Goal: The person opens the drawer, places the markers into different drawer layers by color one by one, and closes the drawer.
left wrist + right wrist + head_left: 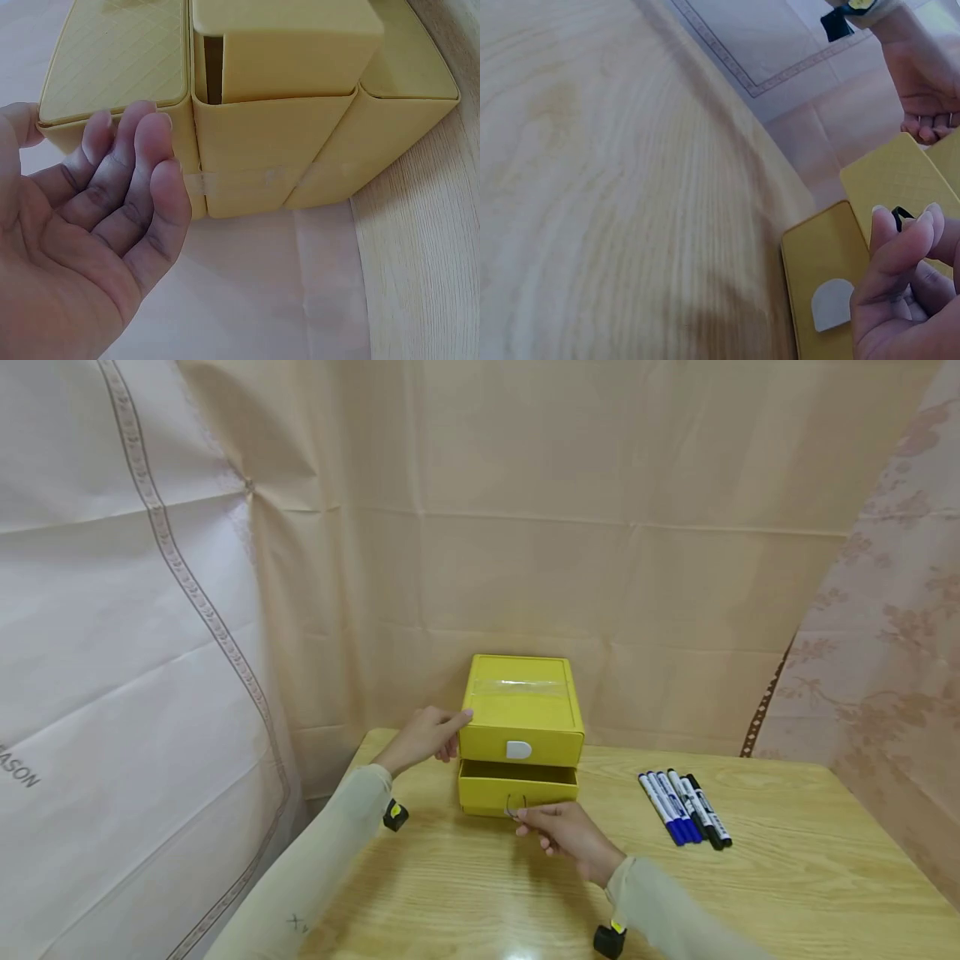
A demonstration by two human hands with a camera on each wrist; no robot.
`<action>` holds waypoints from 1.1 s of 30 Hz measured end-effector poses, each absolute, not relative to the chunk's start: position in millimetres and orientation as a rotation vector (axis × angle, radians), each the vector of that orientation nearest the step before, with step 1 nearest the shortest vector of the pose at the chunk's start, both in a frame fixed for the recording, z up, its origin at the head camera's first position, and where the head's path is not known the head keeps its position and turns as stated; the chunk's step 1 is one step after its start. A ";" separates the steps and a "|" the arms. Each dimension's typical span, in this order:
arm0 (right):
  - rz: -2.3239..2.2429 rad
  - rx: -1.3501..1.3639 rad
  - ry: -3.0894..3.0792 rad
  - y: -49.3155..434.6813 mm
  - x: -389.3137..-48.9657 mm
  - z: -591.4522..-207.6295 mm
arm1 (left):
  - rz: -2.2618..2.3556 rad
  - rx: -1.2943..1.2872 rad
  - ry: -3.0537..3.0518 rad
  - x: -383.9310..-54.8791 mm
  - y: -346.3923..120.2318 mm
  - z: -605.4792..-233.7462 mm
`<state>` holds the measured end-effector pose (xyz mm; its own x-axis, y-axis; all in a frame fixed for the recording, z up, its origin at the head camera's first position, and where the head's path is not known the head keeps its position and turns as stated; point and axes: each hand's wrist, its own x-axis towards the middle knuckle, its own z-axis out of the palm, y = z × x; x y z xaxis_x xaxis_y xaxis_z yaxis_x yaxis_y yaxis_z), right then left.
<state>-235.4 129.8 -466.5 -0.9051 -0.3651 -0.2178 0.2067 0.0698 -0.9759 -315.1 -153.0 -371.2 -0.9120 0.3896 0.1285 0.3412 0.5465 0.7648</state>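
Note:
A yellow drawer box (521,706) stands on the table, with clear tape across its top. Its middle drawer (483,793) is pulled partly out under the upper drawer, which bears a white tab (518,749). My right hand (566,835) pinches the thin dark cord loop (901,216) on the middle drawer's front between thumb and index finger. The thumb of my left hand (423,739) rests on the box's upper left edge. In the left wrist view, its loosely bent fingers (161,195) lie beside the box's side wall (255,165).
Several markers (684,808) with blue and black caps lie side by side on the wooden table (787,827), right of the box. A beige curtain (600,585) hangs behind. Lowest in the box, a drawer front (821,247) carries a white tab.

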 end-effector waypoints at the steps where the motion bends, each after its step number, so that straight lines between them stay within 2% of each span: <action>1: -1.890 -0.158 1.942 130.1 -233.8 -467.3 | 1.319 0.640 2.717 -314.6 -152.9 -370.9; 33: -1.872 -0.175 1.869 134.5 -177.7 -471.2 | 1.350 0.624 2.718 -313.2 -153.0 -371.8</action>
